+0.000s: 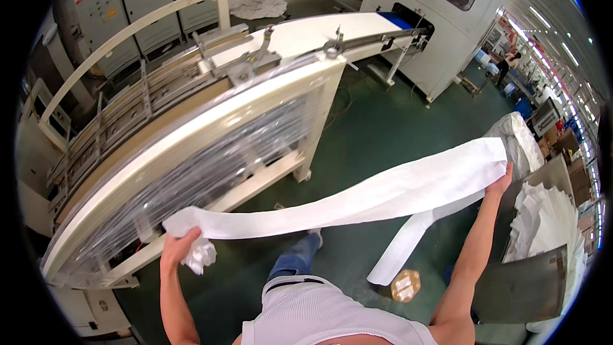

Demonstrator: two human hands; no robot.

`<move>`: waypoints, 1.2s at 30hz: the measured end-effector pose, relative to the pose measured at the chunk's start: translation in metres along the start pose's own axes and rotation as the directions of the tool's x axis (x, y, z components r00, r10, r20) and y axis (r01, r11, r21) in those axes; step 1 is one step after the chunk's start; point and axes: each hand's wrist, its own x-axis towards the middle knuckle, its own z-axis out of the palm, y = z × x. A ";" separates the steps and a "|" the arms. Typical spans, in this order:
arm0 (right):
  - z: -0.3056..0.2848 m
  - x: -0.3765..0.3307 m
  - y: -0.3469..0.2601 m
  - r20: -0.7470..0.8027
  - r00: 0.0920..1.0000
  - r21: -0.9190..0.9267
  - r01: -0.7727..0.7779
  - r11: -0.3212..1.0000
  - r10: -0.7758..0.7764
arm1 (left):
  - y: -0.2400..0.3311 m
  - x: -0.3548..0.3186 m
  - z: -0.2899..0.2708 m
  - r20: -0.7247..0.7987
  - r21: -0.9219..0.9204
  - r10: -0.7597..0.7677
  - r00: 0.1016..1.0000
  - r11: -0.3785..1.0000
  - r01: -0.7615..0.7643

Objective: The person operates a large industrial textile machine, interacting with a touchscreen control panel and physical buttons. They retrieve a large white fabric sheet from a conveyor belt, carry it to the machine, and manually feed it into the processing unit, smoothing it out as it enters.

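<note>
A long white strip of thin paper or cloth-like sheet (357, 201) stretches between my two hands, sagging slightly in the middle. My left hand (181, 247) is closed on its left end, and a crumpled white wad (200, 255) hangs just below that grip. At the far right, my right hand (500, 180) grips the wider other end, its fingers partly hidden behind the sheet. From there a loose white tail (402, 249) drops toward the floor. Whether the tail and the wad belong to the same strip, I cannot tell.
A conveyor (300, 33) with a cream frame and plastic-wrapped side (236, 147) runs along my left to a grey machine (434, 19). To my right, a grey bin (523, 287) holds stacked white sheets (546, 220). A taped brown package (405, 285) lies on the green floor (377, 115).
</note>
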 end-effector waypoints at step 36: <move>0.140 0.895 0.208 0.008 0.999 0.093 -0.053 0.994 0.052 | 0.419 0.608 0.540 -0.641 0.050 0.200 0.741 0.974 -0.220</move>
